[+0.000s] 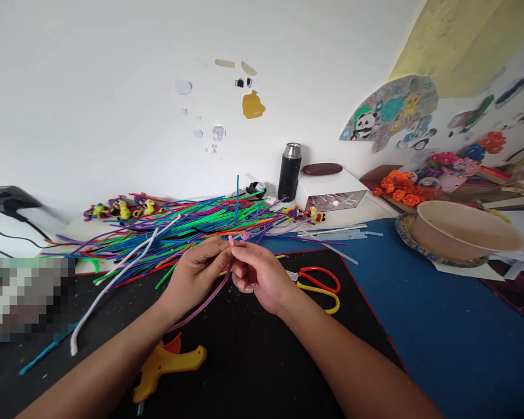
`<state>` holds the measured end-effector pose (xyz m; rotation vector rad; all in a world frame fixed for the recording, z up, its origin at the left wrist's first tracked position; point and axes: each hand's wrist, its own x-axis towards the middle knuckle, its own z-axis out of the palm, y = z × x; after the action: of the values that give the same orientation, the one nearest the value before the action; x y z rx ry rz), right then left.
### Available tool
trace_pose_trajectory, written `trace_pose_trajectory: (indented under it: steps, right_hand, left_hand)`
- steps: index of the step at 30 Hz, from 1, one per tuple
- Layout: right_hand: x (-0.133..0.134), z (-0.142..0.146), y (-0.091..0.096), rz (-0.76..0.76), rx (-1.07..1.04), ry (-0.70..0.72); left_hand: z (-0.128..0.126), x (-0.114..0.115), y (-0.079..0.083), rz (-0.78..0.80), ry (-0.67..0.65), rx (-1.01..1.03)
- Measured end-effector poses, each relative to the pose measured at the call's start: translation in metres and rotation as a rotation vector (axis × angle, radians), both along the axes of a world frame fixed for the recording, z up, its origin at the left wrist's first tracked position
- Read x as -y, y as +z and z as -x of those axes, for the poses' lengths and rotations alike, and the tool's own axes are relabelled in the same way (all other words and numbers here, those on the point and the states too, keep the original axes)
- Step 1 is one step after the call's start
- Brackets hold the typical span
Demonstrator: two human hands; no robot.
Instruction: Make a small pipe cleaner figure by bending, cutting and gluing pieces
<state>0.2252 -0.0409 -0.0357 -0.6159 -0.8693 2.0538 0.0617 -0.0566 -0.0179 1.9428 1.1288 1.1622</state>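
Observation:
My left hand [191,278] and my right hand [264,272] meet above the black mat, their fingertips pinched together on a pink pipe cleaner [206,304]. Its short pink end pokes up between the thumbs, and a small pink coil shows just behind them. The long tail curves down to the left, passing behind my left wrist. Red-and-yellow-handled scissors [318,285] lie right of my right hand, their blades partly hidden. Below my left forearm is a yellow glue gun [170,364] with an orange trigger. Part of it is covered by the arm.
Behind my hands spreads a heap of coloured pipe cleaners [187,218]. At the back stand a black flask [290,174] and a white box [332,189] with a brown case [322,169] on top. A large bowl [467,233] is on the blue surface at right.

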Motion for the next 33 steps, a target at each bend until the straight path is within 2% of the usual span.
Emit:
trace_pose_trajectory:
  steps: [5, 16, 26, 33]
  right_hand:
    - [0.0001, 0.0009, -0.0008, 0.02, -0.001, -0.009]
    - [0.0009, 0.0026, -0.0027, 0.043, -0.017, 0.001]
    - [0.0022, 0.002, -0.0013, 0.009, -0.032, 0.002]
    - [0.0021, 0.0015, -0.001, -0.021, -0.033, 0.009]
  left_hand:
    - [0.0025, -0.0006, -0.0023, -0.042, 0.0, -0.065]
    - [0.0024, 0.0026, -0.0014, -0.017, 0.009, -0.082]
    - [0.0031, 0.0023, 0.0012, -0.008, -0.02, -0.108]
    - [0.0035, 0.0035, 0.0, -0.012, 0.009, -0.123]
